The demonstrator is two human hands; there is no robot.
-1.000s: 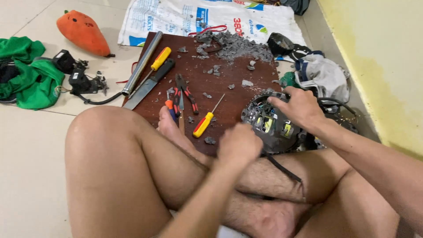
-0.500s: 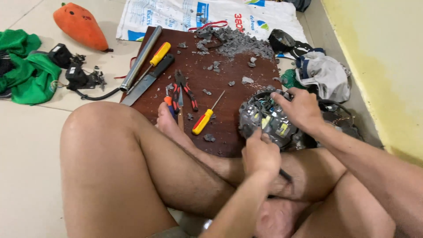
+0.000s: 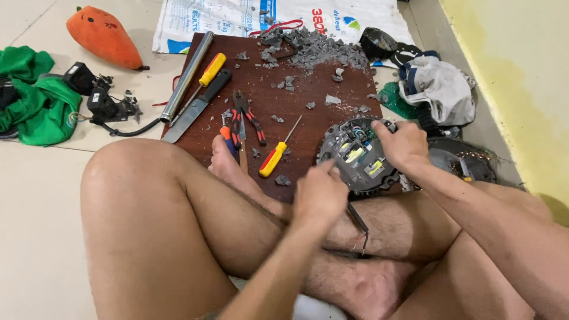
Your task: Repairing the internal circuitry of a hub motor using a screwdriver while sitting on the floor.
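Note:
A round black housing (image 3: 355, 157) with circuit parts and wires inside rests against my crossed legs at the near edge of a brown board (image 3: 296, 101). My right hand (image 3: 403, 145) grips its far right rim. My left hand (image 3: 320, 195) is closed at its near left edge, fingers around a thin dark piece (image 3: 357, 224) that hangs down below the fist; I cannot tell whether this is a tool or a cable. A small yellow-handled screwdriver (image 3: 272, 160) lies on the board just left of the housing.
On the board lie red-handled pliers (image 3: 246, 118), a metal tube (image 3: 186, 77), a flat blade (image 3: 195, 109), another yellow-handled screwdriver (image 3: 211, 69) and grey rubble (image 3: 320, 50). An orange object (image 3: 104, 35), green cloth (image 3: 35, 95) and black parts (image 3: 104, 104) are left. A bundled cloth (image 3: 438, 86) and yellow wall (image 3: 521, 77) are right.
My left hand has moved up and to the right, from over my leg to the near edge of the round housing. My right hand has stayed on the housing.

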